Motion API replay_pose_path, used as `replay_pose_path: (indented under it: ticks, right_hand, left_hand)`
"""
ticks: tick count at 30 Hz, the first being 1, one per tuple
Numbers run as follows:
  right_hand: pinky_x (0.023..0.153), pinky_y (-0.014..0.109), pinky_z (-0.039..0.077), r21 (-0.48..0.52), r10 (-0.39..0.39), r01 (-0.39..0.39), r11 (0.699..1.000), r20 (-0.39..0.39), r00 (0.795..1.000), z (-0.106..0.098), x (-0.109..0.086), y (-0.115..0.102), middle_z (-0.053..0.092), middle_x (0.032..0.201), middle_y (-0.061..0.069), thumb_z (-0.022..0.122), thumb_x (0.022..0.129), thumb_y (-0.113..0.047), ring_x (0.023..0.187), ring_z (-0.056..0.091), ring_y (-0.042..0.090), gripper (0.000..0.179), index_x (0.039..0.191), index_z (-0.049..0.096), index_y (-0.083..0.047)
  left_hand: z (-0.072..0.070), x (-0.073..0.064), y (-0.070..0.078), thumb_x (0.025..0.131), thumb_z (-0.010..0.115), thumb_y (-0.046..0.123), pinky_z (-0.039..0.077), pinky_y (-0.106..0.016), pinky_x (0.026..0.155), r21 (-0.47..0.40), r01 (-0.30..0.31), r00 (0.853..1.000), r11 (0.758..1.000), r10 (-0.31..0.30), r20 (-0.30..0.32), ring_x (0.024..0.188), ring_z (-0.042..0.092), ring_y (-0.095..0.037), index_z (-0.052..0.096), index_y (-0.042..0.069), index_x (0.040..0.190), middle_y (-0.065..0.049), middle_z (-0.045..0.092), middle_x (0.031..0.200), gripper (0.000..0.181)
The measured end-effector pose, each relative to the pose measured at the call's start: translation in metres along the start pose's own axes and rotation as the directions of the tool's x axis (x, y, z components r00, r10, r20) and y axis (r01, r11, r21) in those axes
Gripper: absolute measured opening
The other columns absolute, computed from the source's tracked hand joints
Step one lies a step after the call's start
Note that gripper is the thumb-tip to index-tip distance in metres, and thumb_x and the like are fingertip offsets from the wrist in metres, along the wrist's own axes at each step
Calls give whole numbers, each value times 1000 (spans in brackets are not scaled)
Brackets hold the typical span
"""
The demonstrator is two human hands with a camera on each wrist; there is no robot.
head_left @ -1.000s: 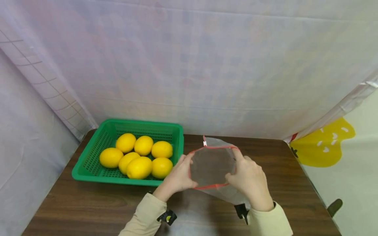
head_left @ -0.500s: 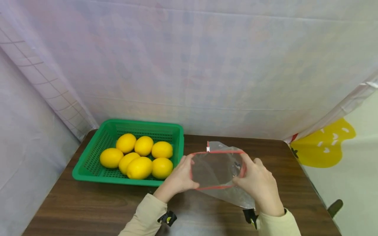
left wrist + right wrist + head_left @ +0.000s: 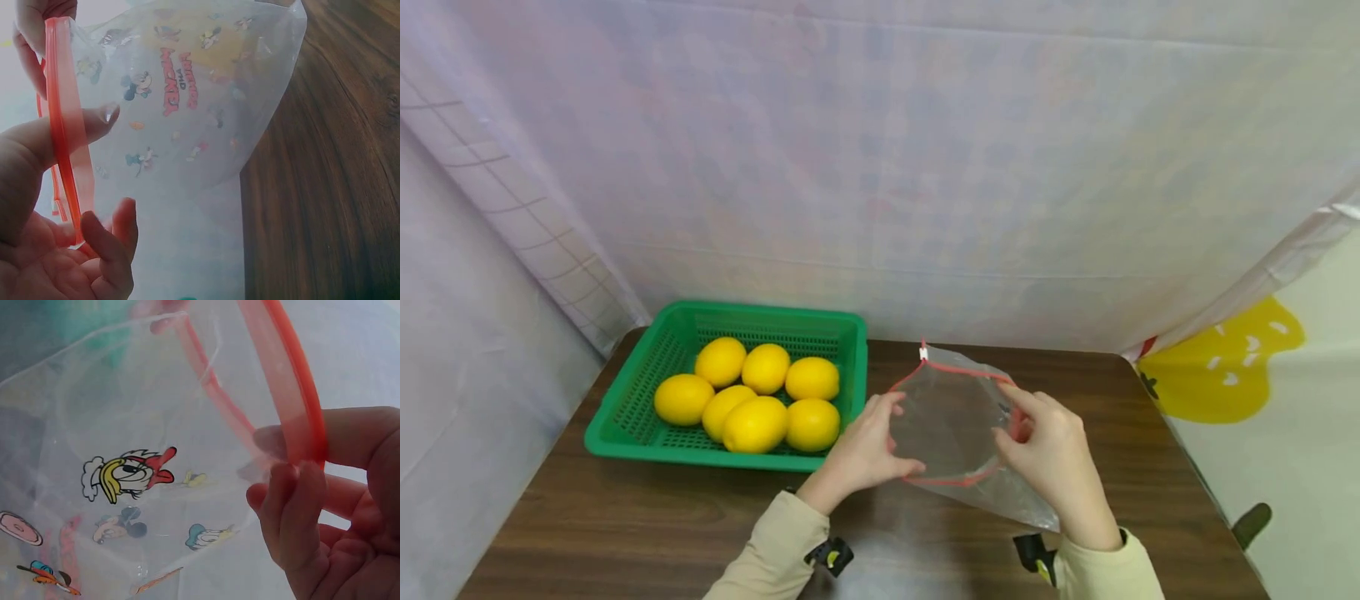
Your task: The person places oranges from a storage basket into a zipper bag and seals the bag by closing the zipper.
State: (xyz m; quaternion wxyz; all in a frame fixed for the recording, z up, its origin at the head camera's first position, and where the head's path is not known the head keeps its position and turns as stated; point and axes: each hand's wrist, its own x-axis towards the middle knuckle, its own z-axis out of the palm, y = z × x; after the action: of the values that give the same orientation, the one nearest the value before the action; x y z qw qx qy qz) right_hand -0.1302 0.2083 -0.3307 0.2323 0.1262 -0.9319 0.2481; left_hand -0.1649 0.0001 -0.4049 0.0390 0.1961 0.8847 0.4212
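A clear zip bag (image 3: pixel 951 425) with a red zip edge and a white slider (image 3: pixel 923 354) is held between both hands, its mouth spread wide. My left hand (image 3: pixel 865 454) holds the left side of the mouth, thumb and fingers apart. In the left wrist view, the thumb of the left hand (image 3: pixel 31 156) shows through the film and other fingers curl at the red edge. My right hand (image 3: pixel 1060 454) grips the opposite side. The right wrist view has the fingers of the right hand (image 3: pixel 294 519) curled round the red edge, with cartoon prints on the film.
Left of the hands, a green plastic basket (image 3: pixel 647 452) holds several yellow lemons (image 3: pixel 756 425). It stands on a dark wooden table (image 3: pixel 587 525). Pale curtains (image 3: pixel 880 167) hang behind and along the left side; a yellow printed shape (image 3: pixel 1217 367) is at the right.
The right hand moved right, and the bag's mouth widened sideways. In the last half second its far edge and slider have risen and the mouth has become rounder. The basket stays put.
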Motion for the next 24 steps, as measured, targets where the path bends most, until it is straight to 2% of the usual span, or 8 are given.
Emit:
replay_pose_path:
  ticks: [2, 6, 10, 13, 18, 24]
  right_hand:
    - [44, 18, 35, 23, -20, 20, 1000, -25, 999, 2, 0, -1, 47, 61, -4, 72, 57, 8, 49, 42, 0, 45, 102, 67, 3]
    - [45, 15, 38, 51, -12, 15, 999, -49, 999, 4, 1, -3, 54, 65, -3, 74, 58, 9, 51, 49, 3, 44, 101, 67, 3]
    - [44, 14, 39, 87, 4, 1, 996, -57, 998, 9, 1, -4, 58, 66, 0, 76, 59, 8, 52, 53, 5, 43, 102, 67, 3]
    - [44, 15, 41, 101, 14, -9, 995, -50, 999, 13, 2, -3, 58, 66, 1, 77, 60, 7, 52, 54, 5, 43, 102, 67, 3]
    - [46, 20, 44, 101, 6, -1, 995, -46, 999, 21, 3, -1, 56, 66, 0, 78, 60, 7, 52, 54, 6, 42, 100, 67, 4]
    - [46, 20, 44, 85, 1, 2, 996, -39, 999, 28, 5, 1, 51, 66, 0, 77, 59, 7, 51, 55, 8, 40, 97, 67, 4]
  left_hand:
    - [-1, -1, -3, 68, 79, 29, 46, -20, 63, 0, -18, 1000, 1000, 18, -11, 68, 53, -7, 37, 8, 134, -7, 49, 115, 81]
    - [-4, -3, -8, 75, 73, 33, 45, -21, 66, -21, -69, 997, 997, 68, -21, 73, 51, -8, 37, 14, 136, -5, 48, 104, 73]
    - [-10, -8, -13, 80, 69, 33, 47, -25, 71, -48, -94, 995, 994, 92, -38, 89, 52, -14, 32, 20, 141, -6, 47, 114, 73]
    - [-16, -14, -15, 81, 68, 30, 48, -32, 76, -38, -84, 994, 996, 81, -73, 100, 52, -23, 32, 21, 141, -9, 43, 128, 71]
    - [-31, -24, -20, 80, 70, 28, 45, -41, 87, 53, -73, 978, 996, 82, -190, 109, 49, -26, 48, 16, 132, -10, 45, 127, 58]
    - [-57, -36, -32, 77, 72, 25, 39, -49, 93, 102, 22, 957, 995, 9, -290, 118, 40, -33, 59, 12, 121, -13, 45, 130, 48]
